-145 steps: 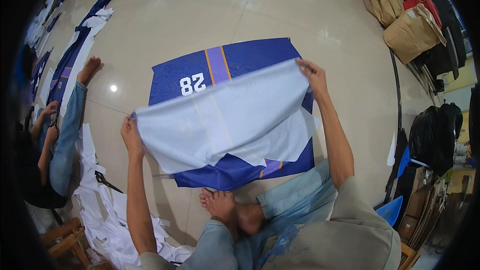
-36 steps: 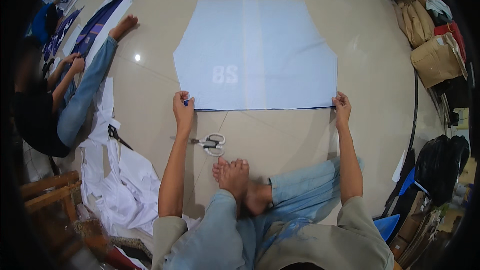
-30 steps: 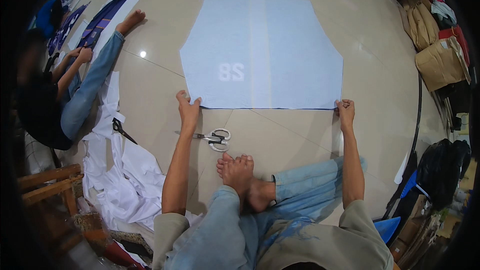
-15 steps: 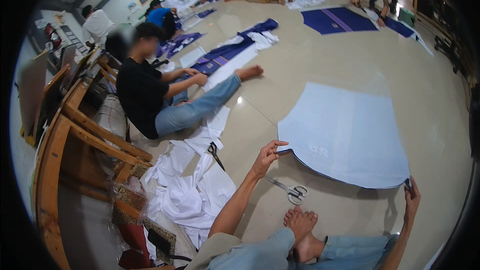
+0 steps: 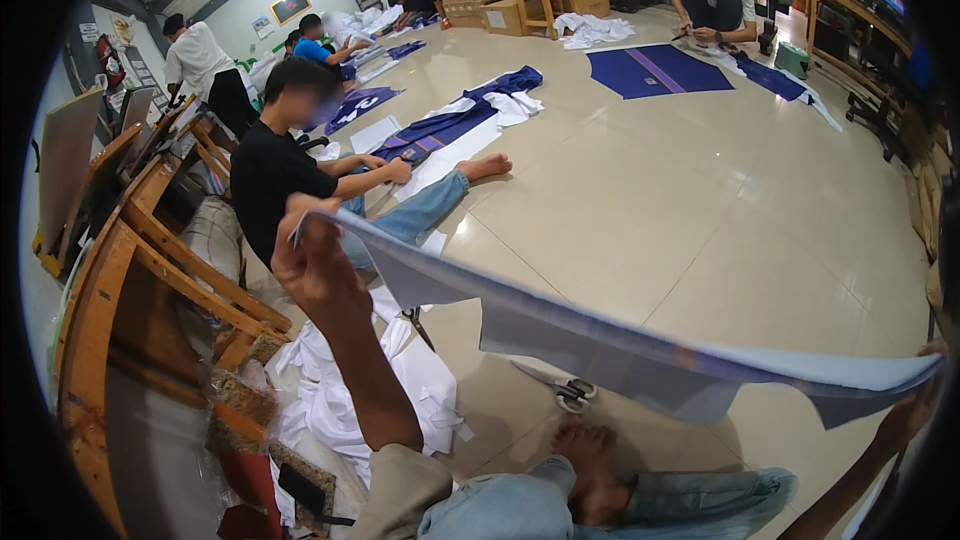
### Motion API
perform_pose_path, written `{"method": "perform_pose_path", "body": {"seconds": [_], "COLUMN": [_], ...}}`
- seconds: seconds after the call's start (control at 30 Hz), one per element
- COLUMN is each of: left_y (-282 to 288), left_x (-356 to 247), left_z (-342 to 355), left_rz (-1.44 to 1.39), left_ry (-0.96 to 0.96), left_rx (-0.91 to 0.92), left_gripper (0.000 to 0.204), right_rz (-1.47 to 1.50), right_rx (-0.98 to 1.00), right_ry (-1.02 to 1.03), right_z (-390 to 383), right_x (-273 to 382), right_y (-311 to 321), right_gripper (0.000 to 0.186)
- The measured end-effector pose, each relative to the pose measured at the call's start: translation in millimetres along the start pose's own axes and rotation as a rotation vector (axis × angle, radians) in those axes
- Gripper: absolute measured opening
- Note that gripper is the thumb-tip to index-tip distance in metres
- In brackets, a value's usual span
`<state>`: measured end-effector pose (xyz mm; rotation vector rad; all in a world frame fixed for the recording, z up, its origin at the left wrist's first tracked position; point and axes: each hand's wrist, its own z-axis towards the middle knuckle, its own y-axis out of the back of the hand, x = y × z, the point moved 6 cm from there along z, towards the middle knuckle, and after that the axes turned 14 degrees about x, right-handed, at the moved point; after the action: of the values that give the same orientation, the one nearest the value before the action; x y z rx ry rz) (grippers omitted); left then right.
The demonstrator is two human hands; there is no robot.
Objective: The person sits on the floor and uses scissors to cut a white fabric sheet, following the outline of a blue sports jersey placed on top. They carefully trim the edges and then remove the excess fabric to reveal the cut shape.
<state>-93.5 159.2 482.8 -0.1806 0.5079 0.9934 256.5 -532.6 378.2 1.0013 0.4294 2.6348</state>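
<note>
A pale blue-white cut fabric panel [image 5: 590, 340] hangs lifted off the floor, stretched between my two hands. My left hand [image 5: 322, 258] is raised at the left, closed on one corner of it. Over at the right rim, my right hand [image 5: 915, 400] grips the opposite corner, its fingers partly lost in the dark edge. The panel's lower side shows bluish, with faint stripes. Beneath it, scissors [image 5: 574, 396] with pale handles lie on the floor beside my bare foot.
White cloth scraps [image 5: 400, 390] and dark-handled scissors [image 5: 418, 328] lie at my left, beside a wooden frame [image 5: 100, 340]. A person in black [image 5: 285, 155] sits left, handling purple cloth. Another crouches far right near a purple panel [image 5: 655, 72].
The panel, flat on the floor before, is now lifted and pulled toward me. My left hand has moved up and left, my right hand outward to the right.
</note>
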Motion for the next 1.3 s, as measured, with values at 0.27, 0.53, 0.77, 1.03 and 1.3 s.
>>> {"method": "perform_pose_path", "body": {"seconds": [0.27, 0.53, 0.77, 1.03, 1.3], "left_y": [-156, -316, -329, -334, -317], "left_x": [100, 4, 8, 24, 16], "left_z": [-24, -89, -114, -131, -101], "left_rz": [0.060, -0.237, -0.322, -0.822, -0.792], "left_ry": [0.573, 0.633, 0.600, 0.892, 0.589], "left_rx": [0.383, 0.533, 0.565, 0.700, 0.949], "left_gripper": [0.025, 0.025, 0.031, 0.025, 0.020], "right_rz": [0.460, 0.467, 0.288, 0.438, 0.309], "right_rx": [0.263, 0.135, 0.092, 0.242, 0.276], "right_ry": [-0.388, -0.176, -0.085, -0.018, 0.115], "right_z": [22, 19, -9, -34, -8], "right_x": [63, 165, 169, 181, 148], "right_y": [-210, -316, -321, -325, -257], "right_gripper": [0.015, 0.011, 0.010, 0.032, 0.087]}}
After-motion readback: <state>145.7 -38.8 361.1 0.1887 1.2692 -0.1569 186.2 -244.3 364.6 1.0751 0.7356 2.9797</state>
